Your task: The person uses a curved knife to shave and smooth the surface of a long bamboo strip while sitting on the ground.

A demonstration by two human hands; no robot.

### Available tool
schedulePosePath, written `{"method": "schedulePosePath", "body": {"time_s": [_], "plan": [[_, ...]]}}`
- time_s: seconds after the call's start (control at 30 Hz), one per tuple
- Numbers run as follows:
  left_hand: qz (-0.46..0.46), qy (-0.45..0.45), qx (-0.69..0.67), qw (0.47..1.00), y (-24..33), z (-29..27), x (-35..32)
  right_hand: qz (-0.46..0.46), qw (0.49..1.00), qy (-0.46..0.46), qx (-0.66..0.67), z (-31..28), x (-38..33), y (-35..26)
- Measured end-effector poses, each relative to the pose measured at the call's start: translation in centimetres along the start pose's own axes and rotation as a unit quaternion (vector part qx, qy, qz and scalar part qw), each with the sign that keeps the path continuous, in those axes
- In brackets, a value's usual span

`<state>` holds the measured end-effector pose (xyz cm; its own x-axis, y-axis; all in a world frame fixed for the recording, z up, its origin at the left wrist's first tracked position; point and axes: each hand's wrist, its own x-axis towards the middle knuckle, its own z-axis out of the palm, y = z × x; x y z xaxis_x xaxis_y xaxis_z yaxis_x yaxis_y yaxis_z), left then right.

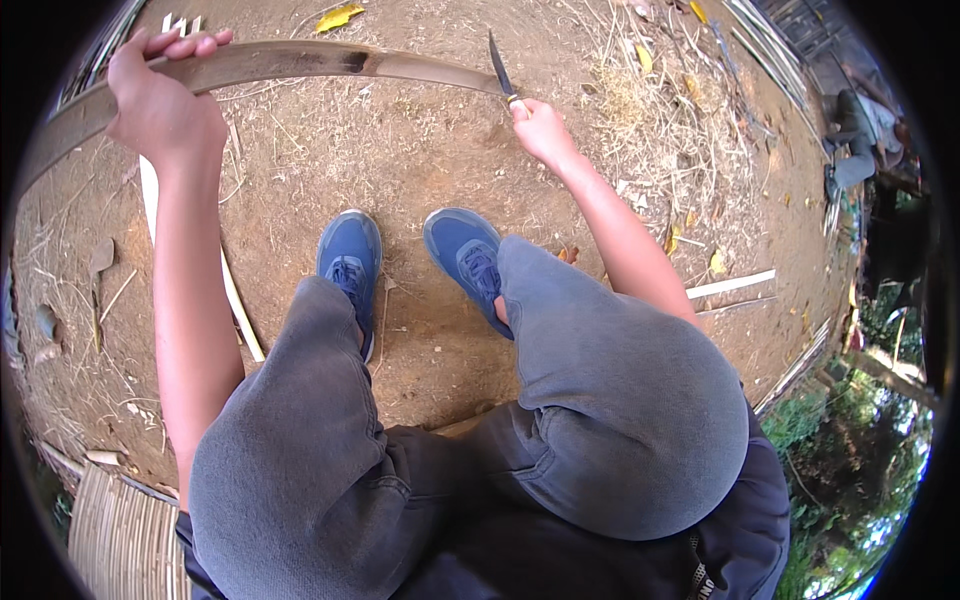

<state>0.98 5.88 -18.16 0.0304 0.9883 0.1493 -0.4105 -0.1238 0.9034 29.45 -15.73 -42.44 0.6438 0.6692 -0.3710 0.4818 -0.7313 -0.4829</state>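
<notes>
A long split bamboo strip [290, 60] runs from the far left edge across to the middle, brown with a dark band near its right part. My left hand [170, 105] is wrapped round it toward its left part, thumb and fingers over the edges. In my right hand [543, 133] is a knife [500, 68], gripped by its handle, with the dark blade pointing up and slightly left. The blade's lower part meets or overlaps the strip's right end; whether it cuts in I cannot tell.
My blue shoes [350, 250] rest on bare soil below. Pale strips [240, 305] lie at left and right. Straw shavings [640, 110] and yellow leaves [340, 17] litter the ground. A trowel-like tool [101, 262] lies left, near a slatted mat [125, 535]. Another person [858, 140] sits far right.
</notes>
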Motion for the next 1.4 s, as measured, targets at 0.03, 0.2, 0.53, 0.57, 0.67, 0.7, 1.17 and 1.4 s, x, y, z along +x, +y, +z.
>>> {"method": "schedulePosePath", "body": {"time_s": [0.03, 0.2, 0.53, 0.57, 0.67, 0.7, 1.17, 1.4], "plan": [[0.001, 0.01, 0.011, 1.0, 0.0, -0.6, 0.3, -0.022, 1.0, 0.018, -0.012, 0.1, 0.0, -0.6], [0.021, 0.096, 0.003, 0.995, 0.6, 0.7, -0.9, -0.037, 0.999, 0.01, -0.019, -1.8, -1.9, -5.2], [0.066, -0.004, -0.045, 0.997, 1.2, -0.4, -1.4, 0.006, 0.999, -0.018, -0.032, -1.1, -1.4, -4.7], [0.055, -0.008, -0.064, 0.996, 1.1, -0.1, -1.2, 0.028, 0.997, -0.005, -0.071, -0.8, 0.9, -1.1], [0.057, 0.004, -0.053, 0.997, 1.2, 0.0, -1.3, -0.022, 0.997, 0.003, -0.072, -0.7, 1.6, -0.4], [0.066, 0.008, -0.04, 0.997, 1.3, -0.4, -1.4, -0.04, 0.998, -0.007, -0.037, -1.0, -0.5, -3.7], [0.058, 0.0, -0.04, 0.998, 1.0, 0.1, -1.4, 0.001, 0.994, -0.005, -0.106, -0.3, 2.3, 2.0], [0.088, -0.01, -0.046, 0.995, 0.7, 0.6, -1.8, 0.025, 0.992, 0.011, -0.122, 0.5, 3.6, 3.9]]}}
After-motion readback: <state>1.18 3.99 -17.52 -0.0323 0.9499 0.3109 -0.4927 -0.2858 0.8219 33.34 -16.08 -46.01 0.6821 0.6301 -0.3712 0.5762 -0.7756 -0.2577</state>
